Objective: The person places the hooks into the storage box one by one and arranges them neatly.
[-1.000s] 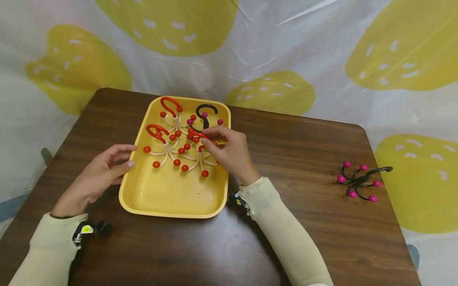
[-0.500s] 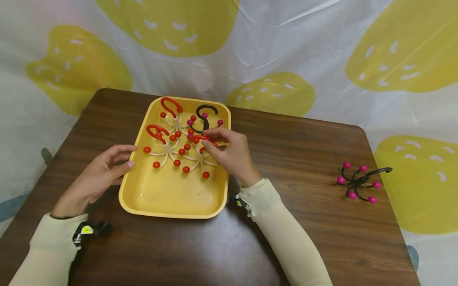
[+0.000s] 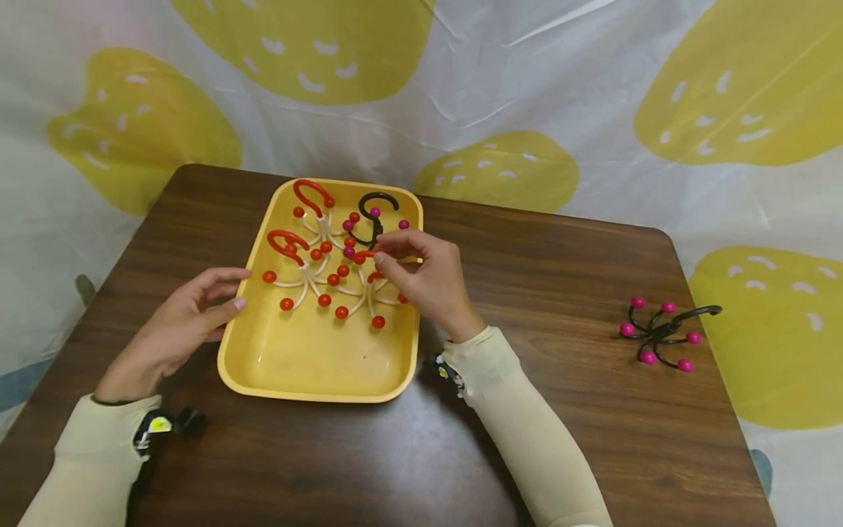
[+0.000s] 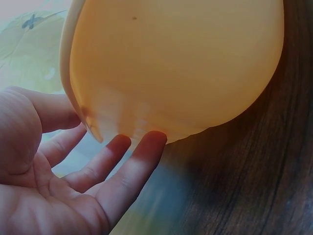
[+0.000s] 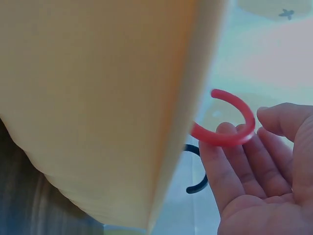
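A yellow tray [image 3: 316, 391] holds three cream-armed hangers with red hooks and red balls, tangled together, and one black hanger with pink balls [image 3: 377, 208]. My right hand [image 3: 385, 252] reaches into the tray from the right and pinches the red hook [image 3: 364, 255] of the nearest hanger. In the right wrist view that red hook [image 5: 230, 127] lies across my fingertips [image 5: 230, 147] beside the tray wall [image 5: 98, 98], with the black hook [image 5: 195, 186] behind. My left hand [image 3: 224, 289] rests with straight fingers [image 4: 132, 161] against the tray's left wall [image 4: 171, 63].
A second black hanger with pink balls [image 3: 661, 333] lies on the brown table [image 3: 540, 293] far right. A white cloth with yellow shapes [image 3: 500, 88] hangs behind the table. The tray's near half holds nothing.
My right hand's fingers have closed a little tighter on the red hook and shifted it slightly. The left hand has stayed in place.
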The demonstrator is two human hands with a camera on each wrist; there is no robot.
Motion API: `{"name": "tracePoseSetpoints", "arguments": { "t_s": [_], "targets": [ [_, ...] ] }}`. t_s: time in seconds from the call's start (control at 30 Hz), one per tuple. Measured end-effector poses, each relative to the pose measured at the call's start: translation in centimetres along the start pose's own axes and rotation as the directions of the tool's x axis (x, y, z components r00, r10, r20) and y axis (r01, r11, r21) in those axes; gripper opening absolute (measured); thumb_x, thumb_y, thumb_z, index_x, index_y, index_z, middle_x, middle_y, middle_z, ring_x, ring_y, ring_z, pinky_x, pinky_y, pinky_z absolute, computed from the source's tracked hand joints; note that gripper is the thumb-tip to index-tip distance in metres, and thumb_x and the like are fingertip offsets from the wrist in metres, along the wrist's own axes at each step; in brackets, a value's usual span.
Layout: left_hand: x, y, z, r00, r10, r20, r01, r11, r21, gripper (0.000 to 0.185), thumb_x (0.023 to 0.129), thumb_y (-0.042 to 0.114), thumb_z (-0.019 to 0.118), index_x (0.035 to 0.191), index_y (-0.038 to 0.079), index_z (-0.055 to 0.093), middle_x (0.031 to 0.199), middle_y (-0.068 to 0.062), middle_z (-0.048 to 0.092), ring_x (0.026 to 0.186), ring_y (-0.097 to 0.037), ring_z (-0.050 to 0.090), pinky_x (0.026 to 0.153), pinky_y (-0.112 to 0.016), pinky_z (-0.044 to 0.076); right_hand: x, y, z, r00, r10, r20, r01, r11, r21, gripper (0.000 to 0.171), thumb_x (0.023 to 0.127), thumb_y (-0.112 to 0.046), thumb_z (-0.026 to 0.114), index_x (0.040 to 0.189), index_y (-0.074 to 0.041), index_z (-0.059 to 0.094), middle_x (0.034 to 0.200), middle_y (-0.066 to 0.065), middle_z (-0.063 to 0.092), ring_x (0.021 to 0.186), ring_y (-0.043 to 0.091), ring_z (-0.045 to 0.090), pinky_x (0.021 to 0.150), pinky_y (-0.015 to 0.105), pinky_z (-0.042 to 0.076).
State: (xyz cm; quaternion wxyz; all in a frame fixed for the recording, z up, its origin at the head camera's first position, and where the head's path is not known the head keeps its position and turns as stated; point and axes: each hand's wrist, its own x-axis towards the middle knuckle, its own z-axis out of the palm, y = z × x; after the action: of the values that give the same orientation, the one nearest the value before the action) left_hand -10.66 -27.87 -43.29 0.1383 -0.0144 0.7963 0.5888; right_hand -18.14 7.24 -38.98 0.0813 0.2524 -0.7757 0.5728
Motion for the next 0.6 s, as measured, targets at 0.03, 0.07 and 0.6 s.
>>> {"name": "tracePoseSetpoints", "arguments": {
  "t_s": [0.03,0.07,0.6],
  "targets": [
    [0.0,0.0,0.0,1.0,-0.002,-0.001,0.002,1.0,0.002,0.056,0.11,0.026,0.06,0.158,0.008,0.038,0.151,-0.025,0.048,0.103,-0.001,0.068,0.081,-0.031,0.064,0.0,-0.1,-0.1,1.0,-0.004,-0.003,0.004,1.0,0.002,0.02,0.092,-0.005,0.08,0.111,0.002,0.077,0.102,0.013,0.08,0.088,0.021,0.076,0.076,0.028,0.065],
    [0.0,-0.1,0.0,1.0,-0.005,-0.001,0.005,1.0,0.003,0.056,0.11,0.026,0.06,0.158,0.008,0.038,0.151,-0.025,0.048,0.103,-0.001,0.068,0.081,-0.031,0.064,0.1,-0.1,-0.2,1.0,-0.008,-0.006,0.008,1.0,0.004,0.02,0.092,-0.005,0.08,0.111,0.002,0.077,0.102,0.013,0.08,0.088,0.021,0.076,0.076,0.029,0.065],
    [0.0,-0.1,0.0,1.0,0.017,-0.001,-0.017,1.0,-0.01,0.054,0.11,0.025,0.059,0.157,0.008,0.04,0.148,-0.023,0.048,0.103,-0.002,0.069,0.08,-0.031,0.064,0.0,-1.2,-2.7,0.998,-0.019,-0.061,0.018,1.0,-0.016,0.021,0.092,-0.005,0.08,0.113,0.001,0.078,0.105,0.014,0.08,0.09,0.021,0.078,0.077,0.029,0.065]
  ]
}}
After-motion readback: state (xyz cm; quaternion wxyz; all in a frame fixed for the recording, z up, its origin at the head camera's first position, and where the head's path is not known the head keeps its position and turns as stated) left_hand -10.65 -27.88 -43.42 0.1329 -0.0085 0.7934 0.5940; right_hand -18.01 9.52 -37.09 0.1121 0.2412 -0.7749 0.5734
